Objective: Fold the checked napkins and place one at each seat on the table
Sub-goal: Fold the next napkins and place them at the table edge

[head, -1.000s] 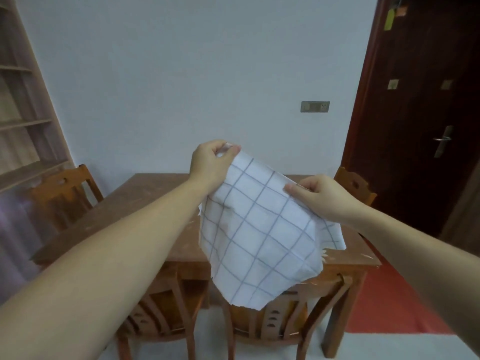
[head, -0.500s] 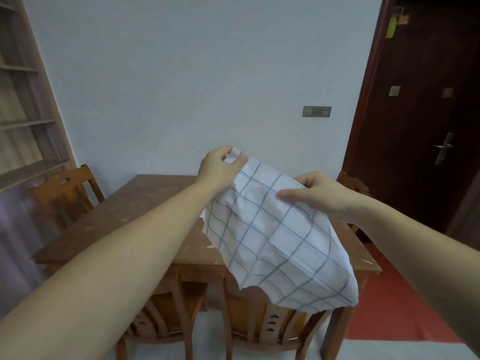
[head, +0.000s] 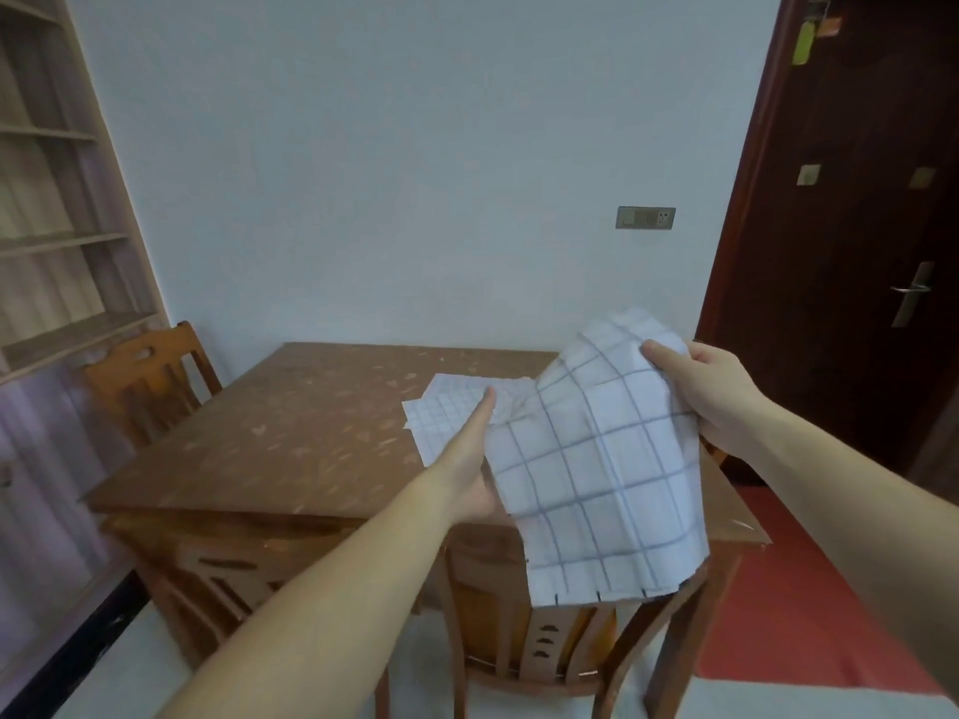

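W/ table (head: 290, 422) below, napkin (head: 597, 459) hangs from R hand (head: 711, 391).

- I count one table (head: 290, 422).
- Three chairs: left chair (head: 145, 378), near-left chair (head: 228, 578), near-right chair (head: 545, 651).
- One checked napkin (head: 597, 459) is up off the table.
- One flat pile of napkins (head: 446, 409) lies on the tabletop; I cannot tell how many sheets are in it.
- Two hands: left hand (head: 469, 448), right hand (head: 700, 386).
- One door (head: 856, 251), one wall socket plate (head: 645, 217), one shelf unit (head: 57, 199).
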A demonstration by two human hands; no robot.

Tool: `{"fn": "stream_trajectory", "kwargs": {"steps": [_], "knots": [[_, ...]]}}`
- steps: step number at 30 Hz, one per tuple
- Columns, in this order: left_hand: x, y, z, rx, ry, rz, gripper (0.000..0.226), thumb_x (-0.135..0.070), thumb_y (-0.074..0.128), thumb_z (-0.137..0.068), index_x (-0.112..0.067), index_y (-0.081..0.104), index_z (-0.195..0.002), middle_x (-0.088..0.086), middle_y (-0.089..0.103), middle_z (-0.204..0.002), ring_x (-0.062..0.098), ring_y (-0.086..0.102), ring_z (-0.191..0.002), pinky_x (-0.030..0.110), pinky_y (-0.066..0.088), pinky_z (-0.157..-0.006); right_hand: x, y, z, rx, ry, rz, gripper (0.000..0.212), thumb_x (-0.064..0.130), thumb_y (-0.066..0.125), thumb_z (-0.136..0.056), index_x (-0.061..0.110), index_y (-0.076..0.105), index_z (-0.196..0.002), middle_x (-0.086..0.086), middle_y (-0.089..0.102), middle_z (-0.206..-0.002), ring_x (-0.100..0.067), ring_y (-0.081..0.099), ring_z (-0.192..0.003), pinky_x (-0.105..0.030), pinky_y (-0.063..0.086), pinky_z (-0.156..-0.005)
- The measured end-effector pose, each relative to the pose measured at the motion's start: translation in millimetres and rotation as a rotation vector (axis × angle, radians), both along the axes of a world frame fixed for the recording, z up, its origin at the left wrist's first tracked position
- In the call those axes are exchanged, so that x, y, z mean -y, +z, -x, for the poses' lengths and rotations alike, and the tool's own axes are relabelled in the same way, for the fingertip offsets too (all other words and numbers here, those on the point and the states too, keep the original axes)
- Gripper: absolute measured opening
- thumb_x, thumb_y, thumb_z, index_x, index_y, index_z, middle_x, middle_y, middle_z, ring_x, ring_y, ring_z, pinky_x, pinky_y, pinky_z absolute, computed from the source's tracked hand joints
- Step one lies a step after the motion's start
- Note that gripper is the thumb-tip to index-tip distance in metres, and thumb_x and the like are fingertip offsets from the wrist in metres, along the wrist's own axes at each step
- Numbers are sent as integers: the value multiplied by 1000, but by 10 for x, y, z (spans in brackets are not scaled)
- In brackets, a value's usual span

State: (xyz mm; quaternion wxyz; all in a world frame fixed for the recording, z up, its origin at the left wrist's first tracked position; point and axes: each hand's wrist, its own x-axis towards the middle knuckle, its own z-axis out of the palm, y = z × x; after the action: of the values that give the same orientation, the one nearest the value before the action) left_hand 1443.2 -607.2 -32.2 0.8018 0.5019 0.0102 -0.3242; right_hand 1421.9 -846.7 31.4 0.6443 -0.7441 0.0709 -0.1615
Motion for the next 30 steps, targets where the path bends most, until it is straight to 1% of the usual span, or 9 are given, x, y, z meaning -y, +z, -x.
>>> {"fn": "stream_trajectory", "kwargs": {"steps": [3,7,10,13,17,21,26,28,30], "knots": [[10,66,-60,167,88,-78,36,-37,58,-95,-8,74,-107,13,74,-106,27,72,-96,44,53,-88,124,-122,-10,-97,-66,68,30,42,72,-80,15,76,-93,-8,76,-95,-28,72,-92,-47,58,-86],[-63,86,-150,272,85,-182,32,-21,65,-91,-3,67,-118,15,70,-118,28,66,-112,46,46,-104,262,-196,24,-200,-70,96,41,45,75,-69,19,74,-101,-8,74,-100,-30,71,-93,-54,57,-86],[-56,154,-163,308,135,-234,28,-10,68,-88,-1,66,-115,17,69,-118,31,65,-112,47,46,-105,313,-186,54,-226,-70,68,49,32,77,-78,11,65,-121,-11,68,-113,-30,67,-102,-52,55,-91],[-50,259,-154,345,255,-338,31,-11,71,-86,-4,64,-116,15,69,-118,28,65,-111,45,48,-102,340,-147,73,-236,-77,35,67,26,77,-81,14,47,-140,-9,56,-131,-30,61,-110,-45,54,-90],[-78,364,-166,443,388,-385,65,-18,76,-82,-20,47,-140,2,52,-134,24,58,-116,45,46,-104,329,-36,136,-212,-37,-4,72,14,76,-82,19,39,-144,-16,56,-133,-36,63,-110,-38,54,-81],[-108,504,-131,599,378,-420,44,-15,72,-85,-28,61,-125,6,61,-126,20,64,-107,36,52,-94,296,69,211,-90,-31,59,79,-1,76,-77,21,40,-143,-17,57,-125,-32,62,-110,-45,52,-96],[-201,655,-97,750,350,-581,34,-9,69,-86,-21,67,-117,1,64,-111,4,62,-80,9,46,-58,228,211,324,62,-84,347,48,4,78,-77,21,64,-120,-4,65,-118,-17,65,-98,-39,55,-90],[-252,695,-79,768,359,-609,34,-7,69,-85,-17,67,-118,0,65,-101,6,62,-80,11,48,-60,226,264,358,105,-83,465,34,8,78,-78,20,70,-109,2,69,-111,-11,65,-94,-33,54,-87],[-307,714,-78,751,367,-609,33,-5,70,-84,-13,68,-116,3,67,-98,13,65,-85,24,55,-78,229,300,384,122,-76,558,27,9,76,-80,19,72,-105,3,71,-106,-8,65,-94,-26,52,-83]]}}
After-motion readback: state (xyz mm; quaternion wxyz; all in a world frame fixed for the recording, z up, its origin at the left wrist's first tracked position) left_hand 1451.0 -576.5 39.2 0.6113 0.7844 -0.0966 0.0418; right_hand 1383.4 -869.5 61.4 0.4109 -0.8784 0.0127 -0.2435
